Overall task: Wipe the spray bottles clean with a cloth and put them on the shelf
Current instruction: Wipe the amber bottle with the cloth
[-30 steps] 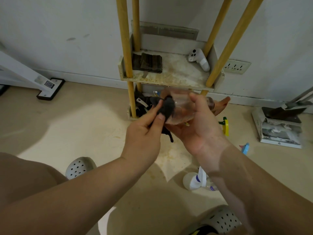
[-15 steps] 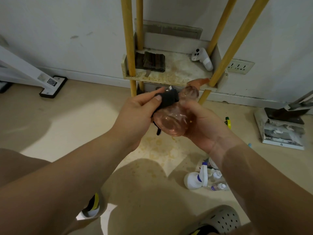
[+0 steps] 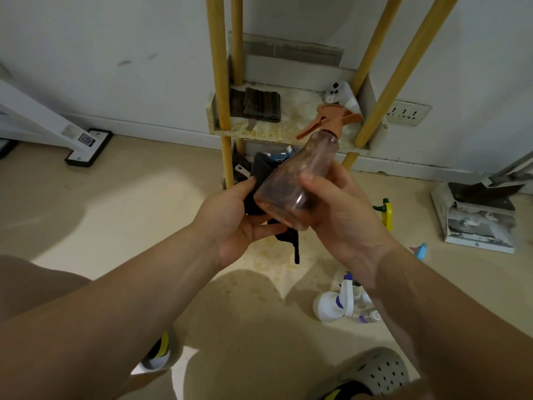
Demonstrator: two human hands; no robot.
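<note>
Pink spray bottle (image 3: 300, 180) wiped before the wooden shelf (image 3: 288, 131).
It was gripped, tilted, by the right hand (image 3: 340, 215), thumb across its front; a black cloth (image 3: 259, 180) was pinched against its left side by the left hand (image 3: 233, 217).

A tilted clear pink spray bottle (image 3: 291, 180), orange trigger uppermost, touches a dark cloth (image 3: 261, 180).

White wall (image 3: 115, 39), beige floor (image 3: 115, 197) (stained, perhaps).
</note>
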